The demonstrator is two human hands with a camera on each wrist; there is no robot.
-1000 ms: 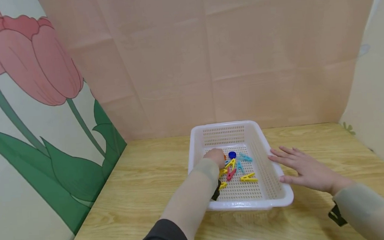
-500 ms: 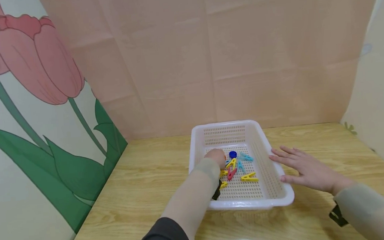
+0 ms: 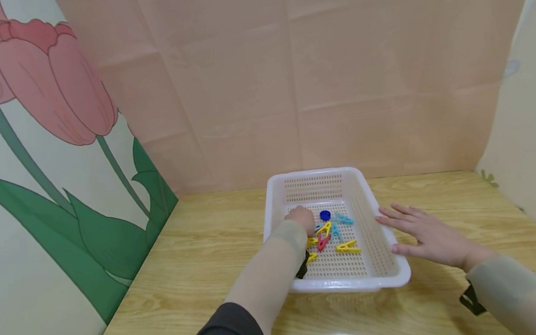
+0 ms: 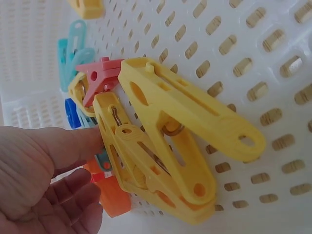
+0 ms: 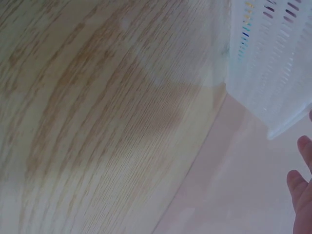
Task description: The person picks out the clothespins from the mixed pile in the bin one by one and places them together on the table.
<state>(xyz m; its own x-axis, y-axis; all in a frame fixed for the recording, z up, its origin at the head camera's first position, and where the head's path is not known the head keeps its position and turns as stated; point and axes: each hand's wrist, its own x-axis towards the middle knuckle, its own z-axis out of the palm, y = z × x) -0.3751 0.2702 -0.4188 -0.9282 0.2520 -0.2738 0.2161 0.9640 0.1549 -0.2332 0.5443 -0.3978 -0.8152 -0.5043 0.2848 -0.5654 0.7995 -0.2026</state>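
Note:
My left hand [image 3: 301,219] reaches down into a white plastic basket [image 3: 341,287] among loose clothespins. In the left wrist view its thumb lies against or behind a yellow clothespin [image 4: 190,122], with the other fingers curled close to an orange round piece [image 4: 115,196]. The fingertips are partly hidden, so a grip is unclear. A red clothespin [image 4: 101,75], light blue clothespins [image 4: 73,53] and a blue round cap [image 3: 325,215] lie nearby. With fingers spread straight, my right hand [image 3: 429,236] rests at the basket's right rim; its fingertips appear to touch it.
The basket stands on a wood-grain table [image 3: 199,245]. Another yellow clothespin [image 3: 348,247] lies toward the basket's right side. Behind the table rises a pinkish-brown covering [image 3: 290,83], with a tulip-painted wall [image 3: 57,83] on the left.
The orange piece beside my left hand in the head view is now hidden by it. That hand has shifted only slightly, and my right hand stays at the rim.

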